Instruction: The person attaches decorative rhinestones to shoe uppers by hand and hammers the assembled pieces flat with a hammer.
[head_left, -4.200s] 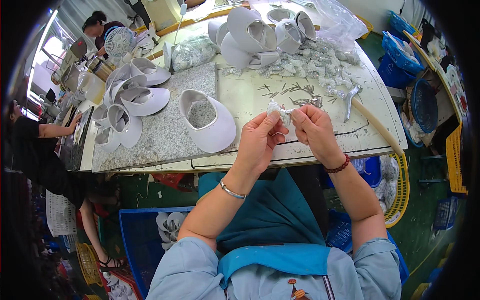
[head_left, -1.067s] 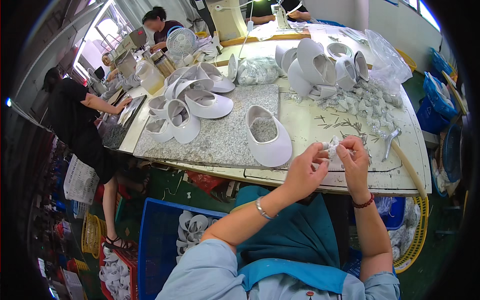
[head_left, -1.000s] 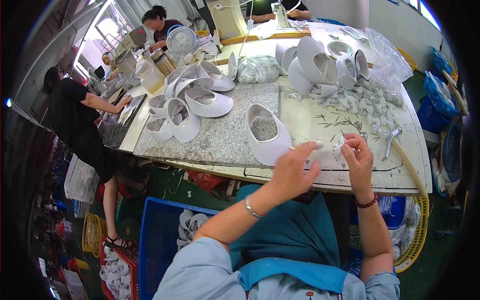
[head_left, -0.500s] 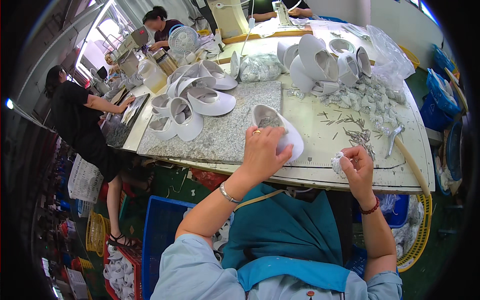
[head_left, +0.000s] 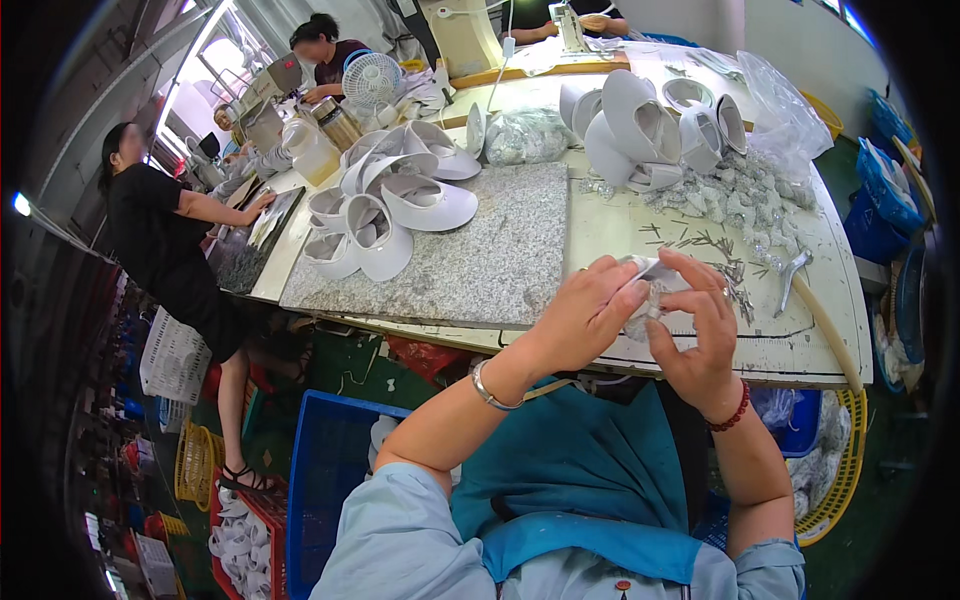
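My left hand (head_left: 588, 312) and my right hand (head_left: 702, 345) meet above the table's front edge. Between them is a white shoe upper (head_left: 642, 266), its edge pinched by the left fingers, much of it hidden by both hands. A small silvery-white glittery ornament (head_left: 640, 322) sits against the upper under my right thumb and fingers. On the stone slab (head_left: 500, 275) to the left rests a cluster of white shoe uppers (head_left: 430, 203). Beyond my right hand lie thin metal pins (head_left: 738, 285) and a heap of glittery ornaments (head_left: 755, 205).
More white uppers (head_left: 630, 125) stand at the back, beside a clear plastic bag (head_left: 785, 105). A metal-ended hose (head_left: 825, 330) runs along the right side. A blue crate (head_left: 325, 450) is below left, a yellow basket (head_left: 850, 470) below right. A co-worker (head_left: 155, 215) stands at the left.
My left hand has carried the upper rightward from the slab's edge to my right hand. The ornament in my right hand is now against the upper. The co-worker's head at left has turned.
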